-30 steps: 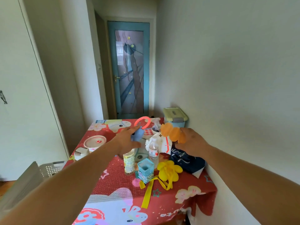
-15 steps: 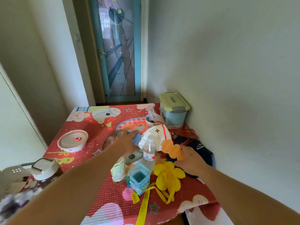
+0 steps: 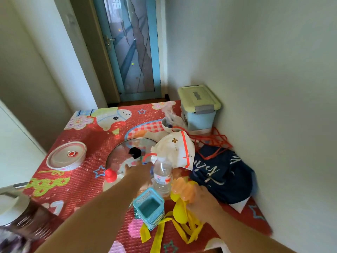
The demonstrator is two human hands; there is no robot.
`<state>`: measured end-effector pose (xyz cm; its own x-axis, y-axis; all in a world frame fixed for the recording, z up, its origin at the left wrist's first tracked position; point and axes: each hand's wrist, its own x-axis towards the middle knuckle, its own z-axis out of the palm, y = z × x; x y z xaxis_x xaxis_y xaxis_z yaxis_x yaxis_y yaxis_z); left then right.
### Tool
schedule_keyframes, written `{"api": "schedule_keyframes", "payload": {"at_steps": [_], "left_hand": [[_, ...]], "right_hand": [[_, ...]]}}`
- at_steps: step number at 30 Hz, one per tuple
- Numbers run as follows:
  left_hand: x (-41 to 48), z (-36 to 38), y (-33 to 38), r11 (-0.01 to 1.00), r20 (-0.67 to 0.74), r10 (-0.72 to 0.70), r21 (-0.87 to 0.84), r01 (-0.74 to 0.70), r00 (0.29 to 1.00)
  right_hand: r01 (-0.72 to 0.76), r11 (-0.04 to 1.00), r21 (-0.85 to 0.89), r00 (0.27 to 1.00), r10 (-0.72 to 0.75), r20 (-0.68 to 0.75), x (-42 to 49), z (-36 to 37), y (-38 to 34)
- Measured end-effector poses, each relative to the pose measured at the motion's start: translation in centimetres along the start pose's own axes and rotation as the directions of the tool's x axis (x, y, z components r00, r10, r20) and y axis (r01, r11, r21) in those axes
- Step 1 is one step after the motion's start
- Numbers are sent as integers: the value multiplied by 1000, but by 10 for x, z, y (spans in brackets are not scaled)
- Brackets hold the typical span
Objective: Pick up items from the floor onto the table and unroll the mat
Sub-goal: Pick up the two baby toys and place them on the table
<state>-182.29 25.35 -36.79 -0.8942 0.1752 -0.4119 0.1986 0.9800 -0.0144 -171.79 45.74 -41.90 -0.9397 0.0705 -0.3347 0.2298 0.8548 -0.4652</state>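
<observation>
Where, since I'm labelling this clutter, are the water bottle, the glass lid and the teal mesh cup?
water bottle (image 3: 162, 170): head view, clear body above label.
glass lid (image 3: 118, 154): head view, glass left of black knob.
teal mesh cup (image 3: 148, 207): head view, inside its opening.

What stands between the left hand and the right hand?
Head view: a clear plastic water bottle stands between the left hand and the right hand, which grips an orange plastic toy.

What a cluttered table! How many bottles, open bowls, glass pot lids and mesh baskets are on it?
Bottles: 2, water bottle and red-capped bottle
Open bowls: 1, white bowl
Pot lids: 1, glass pot lid
Mesh baskets: 1, teal basket
Total: 5
</observation>
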Motion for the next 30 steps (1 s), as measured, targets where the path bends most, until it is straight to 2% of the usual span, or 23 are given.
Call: {"api": "schedule_keyframes", "payload": {"at_steps": [6,11,19,25,28,30], "left_hand": [[20,16,7,951,58,77,-303,-56,995],[24,23,0,888,99,70,-460,-17,993],[14,28,-2,876,111,48,-482,11,993],[-12,-9,-3,771,-30,162,-620,-145,986],[-34,-36,-6,801,-107,145,-572,-180,984],[-49,-55,-10,843,-163,141,-497,-205,976]], "right_hand": [[10,1000,-15,1000,-10,20,7,22,21],[51,998,-46,999,-51,6,12,28,28],[39,995,-93,998,-34,50,7,12,21],[88,996,-31,995,-90,-52,-3,-36,-12],[174,985,0,975,-173,-137,-10,-71,-41],[203,978,-44,965,-207,-161,-18,-94,-60]]}}
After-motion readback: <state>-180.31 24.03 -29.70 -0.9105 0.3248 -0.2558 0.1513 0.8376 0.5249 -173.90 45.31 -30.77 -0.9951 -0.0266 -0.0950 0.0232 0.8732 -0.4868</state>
